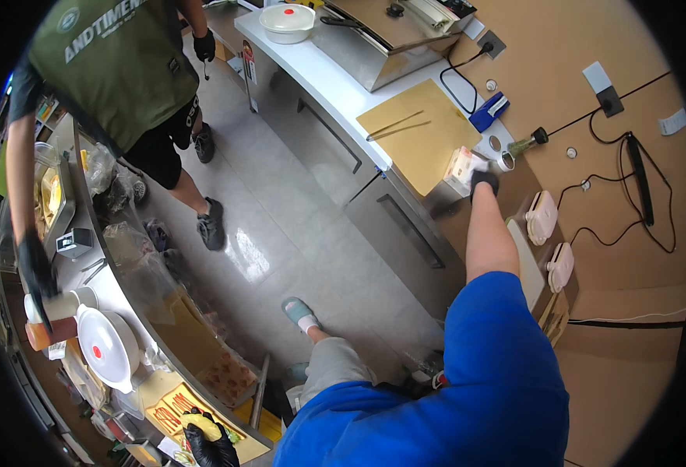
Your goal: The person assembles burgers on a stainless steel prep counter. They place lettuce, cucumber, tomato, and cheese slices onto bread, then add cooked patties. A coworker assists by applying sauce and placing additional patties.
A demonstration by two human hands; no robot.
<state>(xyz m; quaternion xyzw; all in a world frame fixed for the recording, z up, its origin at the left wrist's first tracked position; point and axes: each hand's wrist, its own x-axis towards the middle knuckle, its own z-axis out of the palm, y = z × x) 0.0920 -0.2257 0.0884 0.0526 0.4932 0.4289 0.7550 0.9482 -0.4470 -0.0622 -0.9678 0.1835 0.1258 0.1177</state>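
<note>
My left hand (210, 441), in a black glove, holds a yellow, rounded piece of food (201, 425) low at the left. Beneath it, bread slices (171, 411) striped with red sauce lie on a tan sheet (249, 446), with some green filling beside them. My right arm stretches across to the opposite counter. There, my black-gloved right hand (484, 182) is at the end of a small white and pink box (461, 166). Its fingers are largely hidden, so their grip cannot be made out. A white cup (505, 161) stands just beyond that hand.
A co-worker in a green top (115, 70) stands at upper left, one gloved hand (38, 271) above sauce bottles (51, 333). Near me is a white lidded pot (106, 347). Tongs (398, 125) lie on a tan board (416, 152). Corded pink appliances (541, 218) stand right.
</note>
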